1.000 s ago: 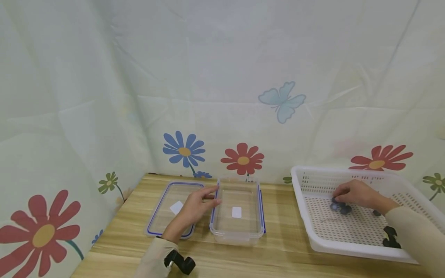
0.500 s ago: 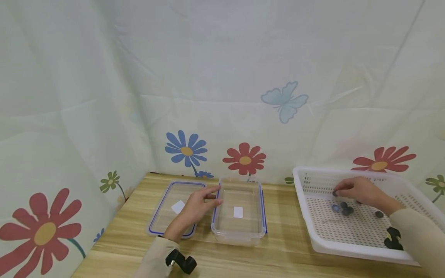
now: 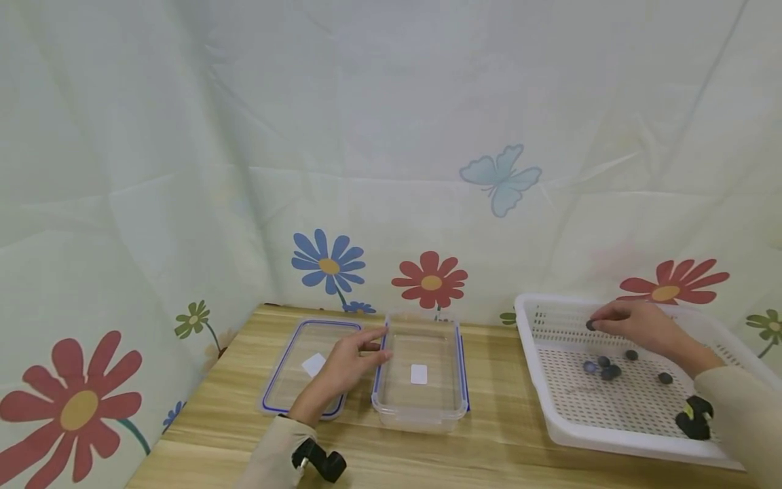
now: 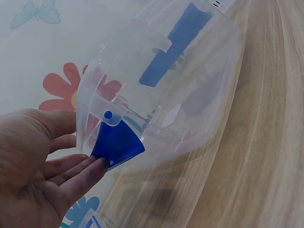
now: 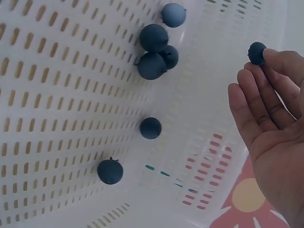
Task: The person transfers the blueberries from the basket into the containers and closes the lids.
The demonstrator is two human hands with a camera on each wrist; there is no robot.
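My right hand (image 3: 647, 331) pinches one dark blueberry (image 5: 257, 53) between thumb and fingertip, raised above the floor of the white perforated basket (image 3: 552, 420). Several more blueberries (image 5: 153, 38) lie loose in that basket, some clustered and others apart. At the left side of a clear plastic food container (image 3: 420, 411), my left hand (image 3: 343, 365) touches the wall with relaxed, mostly straight fingers. The left wrist view has its fingertips against the container's blue side latch (image 4: 118, 142), which hangs outward. No lid is on the container, and a white label shows through it.
A clear lid with a blue seal (image 3: 277, 360) lies on the wooden table (image 3: 495, 435), left of the container and partly behind my left hand. A flower-printed curtain (image 3: 379, 204) hangs behind and left of the table. The basket stands at the right.
My right hand has lifted from among the blueberries in the basket, bringing one up in its pinch and uncovering the others. The left hand stays at the container.
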